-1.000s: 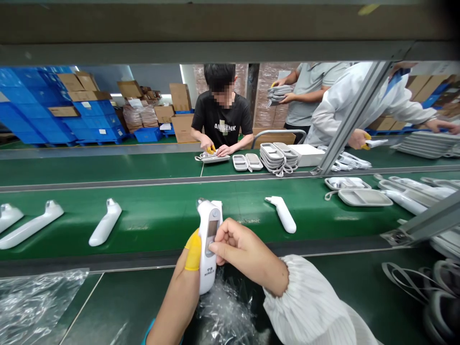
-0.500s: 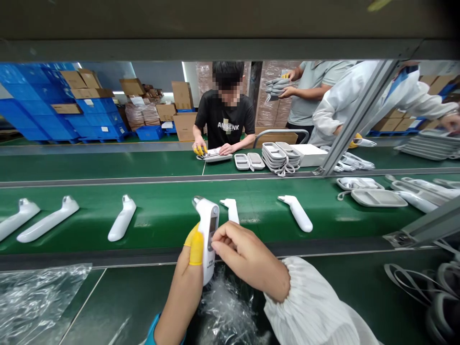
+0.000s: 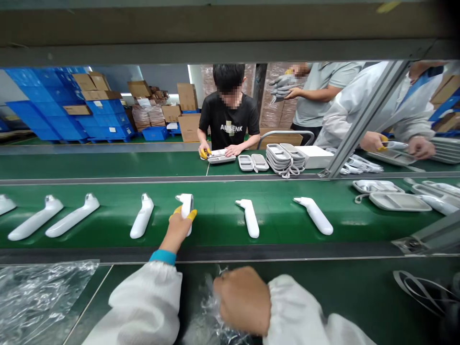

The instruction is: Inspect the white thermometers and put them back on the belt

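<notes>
Left hand (image 3: 181, 223) closes around one thermometer (image 3: 187, 206) at eight o'clock, by the belt (image 3: 215, 215).
Right hand (image 3: 244, 301) curls at six o'clock over clear plastic (image 3: 210, 306), grip unclear; loose thermometers (image 3: 247, 218) remain uncased, others at three o'clock lie in or beside cases (image 3: 400, 202).

Even, cool light is spread across the green belt (image 3: 215, 196), and soft glints are thrown back by its rounded front! Sharper glare is caught in the creases of the plastic sheet (image 3: 39, 292). The right hand (image 3: 243, 301) is smeared by blur, while the left hand (image 3: 177, 231) is rendered fairly crisply. Overhead, the beam (image 3: 215, 28) is kept dim; the upper-right corner is swallowed by black. Blue crates (image 3: 39, 108) are tilted by wide-angle distortion.
</notes>
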### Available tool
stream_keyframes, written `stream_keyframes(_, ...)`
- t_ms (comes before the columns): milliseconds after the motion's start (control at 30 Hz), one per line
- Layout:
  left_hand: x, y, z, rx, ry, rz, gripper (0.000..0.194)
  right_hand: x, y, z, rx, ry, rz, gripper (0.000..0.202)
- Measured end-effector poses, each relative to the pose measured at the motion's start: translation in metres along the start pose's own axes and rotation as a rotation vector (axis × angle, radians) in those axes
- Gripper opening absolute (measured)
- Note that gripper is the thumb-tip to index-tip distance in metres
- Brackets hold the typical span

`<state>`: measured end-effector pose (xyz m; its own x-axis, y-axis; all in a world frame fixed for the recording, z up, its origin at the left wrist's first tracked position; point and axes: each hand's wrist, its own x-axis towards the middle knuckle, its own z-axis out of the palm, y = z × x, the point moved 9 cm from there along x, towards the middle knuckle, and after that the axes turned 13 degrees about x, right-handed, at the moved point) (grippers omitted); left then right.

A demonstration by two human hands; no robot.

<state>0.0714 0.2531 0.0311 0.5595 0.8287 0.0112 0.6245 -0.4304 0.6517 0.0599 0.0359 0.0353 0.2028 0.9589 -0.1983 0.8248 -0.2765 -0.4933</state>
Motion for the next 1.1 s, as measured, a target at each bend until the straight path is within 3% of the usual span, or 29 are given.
stream_keyframes(100,0.027,-0.011,0.01,0.18,0.045,-0.1,0.047,0.002,-0.004,0.023,-0.014,-0.067,0.028,0.028)
stream_keyframes(200,0.033,-0.02,-0.003,0.293,0.122,-0.131,0.055,-0.003,-0.005,0.016,0.011,-0.106,-0.083,0.022)
stream_keyframes(333,0.035,-0.046,-0.057,0.34,0.276,-0.225,0.067,-0.012,0.005,-0.027,0.131,0.011,-0.155,0.022)
stream_keyframes(433,0.037,-0.056,-0.073,0.246,0.213,-0.262,0.055,-0.015,0.015,-0.064,0.396,0.229,-0.114,0.02)
stream_keyframes(500,0.026,-0.042,-0.064,0.11,0.127,-0.185,0.047,-0.016,0.017,-0.083,0.586,0.388,-0.117,0.018)
stream_keyframes(600,-0.021,0.004,-0.038,-0.142,0.014,-0.011,0.048,-0.016,0.014,-0.1,0.868,0.569,-0.18,0.014)
stream_keyframes(633,-0.043,0.02,-0.031,-0.257,-0.01,0.043,0.048,-0.016,0.012,-0.102,0.95,0.597,-0.205,0.014)
stream_keyframes(700,-0.085,0.047,-0.017,-0.711,-0.113,0.064,0.038,-0.015,0.009,-0.104,1.09,0.618,-0.238,0.012)
stream_keyframes(800,-0.131,0.066,-0.003,-0.917,-0.236,-0.027,0.041,-0.015,0.008,-0.101,1.26,0.593,-0.225,0.007)
stream_keyframes(900,-0.145,0.067,0.004,-0.899,-0.278,-0.081,0.043,-0.015,0.011,-0.097,1.335,0.542,-0.184,0.013)
stream_keyframes(1100,-0.141,0.062,0.01,-0.836,-0.25,-0.035,0.051,-0.011,0.022,-0.094,1.274,0.502,-0.144,0.022)
